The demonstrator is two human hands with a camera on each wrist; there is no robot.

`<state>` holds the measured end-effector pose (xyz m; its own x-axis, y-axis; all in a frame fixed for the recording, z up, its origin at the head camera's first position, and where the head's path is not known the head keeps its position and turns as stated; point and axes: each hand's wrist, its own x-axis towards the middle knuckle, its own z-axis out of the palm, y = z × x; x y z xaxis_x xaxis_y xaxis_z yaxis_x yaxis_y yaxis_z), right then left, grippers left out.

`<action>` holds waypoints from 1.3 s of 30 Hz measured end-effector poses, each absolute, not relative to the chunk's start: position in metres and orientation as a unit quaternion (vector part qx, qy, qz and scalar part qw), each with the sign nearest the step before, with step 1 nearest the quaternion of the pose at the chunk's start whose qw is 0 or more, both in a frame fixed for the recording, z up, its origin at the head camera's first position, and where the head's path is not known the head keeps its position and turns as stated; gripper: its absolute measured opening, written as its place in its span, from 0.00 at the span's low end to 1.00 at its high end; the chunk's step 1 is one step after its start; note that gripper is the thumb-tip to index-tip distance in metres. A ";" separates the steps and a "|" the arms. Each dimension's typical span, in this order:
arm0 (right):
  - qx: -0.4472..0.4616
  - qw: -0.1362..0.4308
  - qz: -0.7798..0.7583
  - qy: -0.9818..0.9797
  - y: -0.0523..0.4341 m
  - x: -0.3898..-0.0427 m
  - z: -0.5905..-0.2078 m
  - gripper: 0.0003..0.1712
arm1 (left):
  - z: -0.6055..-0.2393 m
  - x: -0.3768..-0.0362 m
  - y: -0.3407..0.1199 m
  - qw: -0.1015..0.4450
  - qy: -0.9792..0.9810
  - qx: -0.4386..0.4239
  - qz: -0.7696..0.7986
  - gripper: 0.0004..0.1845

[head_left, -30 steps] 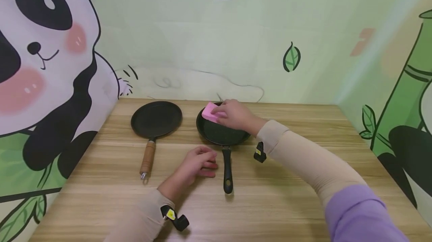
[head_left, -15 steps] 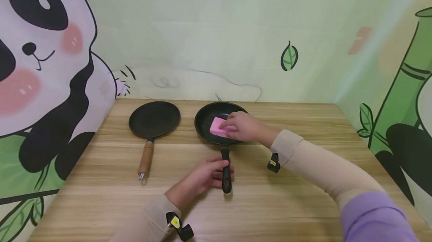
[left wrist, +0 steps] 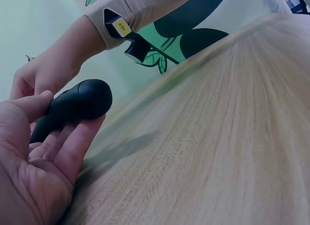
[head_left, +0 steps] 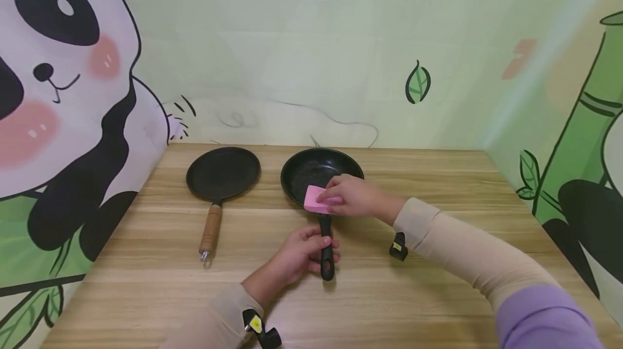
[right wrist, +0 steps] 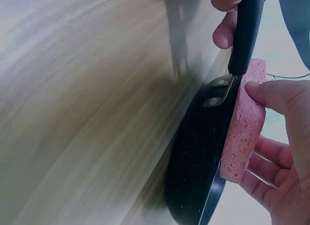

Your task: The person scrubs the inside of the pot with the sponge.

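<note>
A black frying pan (head_left: 311, 173) stands on the wooden table, its black handle (head_left: 327, 265) pointing toward me. My left hand (head_left: 297, 254) holds that handle, thumb on top and fingers beneath, as the left wrist view shows at the handle's end (left wrist: 94, 99). A pink sponge (head_left: 313, 197) lies against the pan's near rim, beside the handle joint. My right hand (head_left: 357, 196) pinches the sponge from the right. In the right wrist view the thumb (right wrist: 271, 95) presses one side of the porous sponge (right wrist: 244, 128), with other fingers on its far side.
To the left lies a flat black pan (head_left: 224, 173) with a wooden handle (head_left: 211, 227) and a metal hanging loop. The wooden table (head_left: 413, 295) ends at a wall (head_left: 233, 57) painted with a panda, leaves and bamboo.
My left hand has moved right and taken hold of the frying pan's handle. The right hand has drawn the sponge from the pan's far side to its near rim.
</note>
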<state>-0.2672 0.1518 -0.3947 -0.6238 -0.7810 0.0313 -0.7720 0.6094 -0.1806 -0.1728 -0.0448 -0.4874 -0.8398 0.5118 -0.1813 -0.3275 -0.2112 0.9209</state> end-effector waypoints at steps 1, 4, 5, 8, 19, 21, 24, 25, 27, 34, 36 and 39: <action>-0.438 0.021 -0.088 0.894 0.150 -0.268 -0.395 0.18 | -0.488 -0.173 -0.045 0.271 0.566 0.083 0.774 0.23; -0.455 0.004 -0.080 0.887 0.142 -0.269 -0.397 0.18 | -0.488 -0.173 -0.046 0.271 0.567 0.085 0.774 0.23; -0.460 -0.002 -0.078 0.885 0.139 -0.270 -0.397 0.18 | -0.487 -0.173 -0.047 0.270 0.567 0.085 0.774 0.23; -0.466 -0.015 -0.070 0.882 0.126 -0.274 -0.398 0.17 | -0.486 -0.173 -0.048 0.267 0.568 0.082 0.774 0.22; -0.452 -0.034 -0.057 0.890 0.083 -0.297 -0.398 0.16 | -0.485 -0.171 -0.048 0.257 0.561 0.085 0.782 0.15; -0.446 -0.029 -0.058 0.893 0.077 -0.303 -0.398 0.17 | -0.485 -0.171 -0.048 0.254 0.560 0.086 0.784 0.14; -0.437 -0.021 -0.054 0.897 0.069 -0.313 -0.398 0.17 | -0.486 -0.170 -0.047 0.255 0.559 0.085 0.785 0.14; -0.434 -0.020 -0.051 0.899 0.067 -0.317 -0.398 0.17 | -0.486 -0.170 -0.047 0.255 0.558 0.085 0.785 0.15; -0.431 -0.021 -0.043 0.901 0.062 -0.324 -0.398 0.17 | -0.487 -0.170 -0.046 0.257 0.557 0.084 0.785 0.16; -0.409 -0.002 -0.028 0.912 0.052 -0.346 -0.395 0.18 | -0.488 -0.170 -0.045 0.254 0.561 0.086 0.783 0.20; -0.393 0.011 -0.028 0.919 0.051 -0.351 -0.393 0.19 | -0.488 -0.170 -0.045 0.253 0.565 0.087 0.780 0.21; -0.372 0.016 -0.019 0.928 0.050 -0.359 -0.391 0.20 | -0.488 -0.171 -0.045 0.247 0.570 0.087 0.779 0.21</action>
